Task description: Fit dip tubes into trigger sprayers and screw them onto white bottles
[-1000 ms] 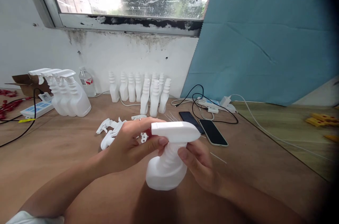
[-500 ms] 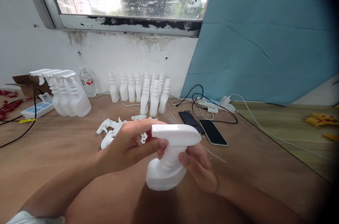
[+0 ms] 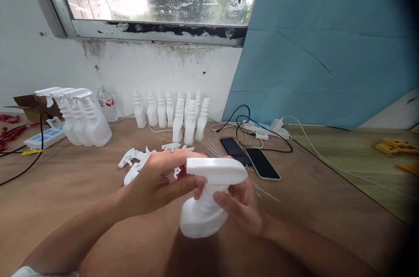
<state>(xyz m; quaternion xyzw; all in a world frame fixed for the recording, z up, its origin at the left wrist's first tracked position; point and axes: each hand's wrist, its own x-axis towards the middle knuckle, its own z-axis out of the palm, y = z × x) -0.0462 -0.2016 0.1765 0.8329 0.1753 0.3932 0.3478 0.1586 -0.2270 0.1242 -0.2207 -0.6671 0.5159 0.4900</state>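
Note:
A white spray bottle (image 3: pixel 200 218) with a white trigger head (image 3: pixel 218 171) on top stands in front of me, slightly tilted. My left hand (image 3: pixel 166 176) is closed around the front end of the head, thumb on the near side and fingers behind it. On the neck, just below the head, my right hand (image 3: pixel 244 205) grips with thumb and fingers. Its far fingertips are hidden behind the bottle. Beyond my left hand lie loose white trigger parts (image 3: pixel 132 157), partly covered by that hand.
Several headless white bottles (image 3: pixel 178 122) stand by the wall. Finished spray bottles (image 3: pixel 87 119) are at the left, near a power strip (image 3: pixel 46 137) and a clear water bottle (image 3: pixel 106 102). Two phones (image 3: pixel 262 163), thin white tubes (image 3: pixel 213 149) and cables (image 3: pixel 247 115) lie to the right.
My right thumb has shifted left across the bottle's neck, and the right hand has come a little closer round it. The left hand keeps its hold on the head.

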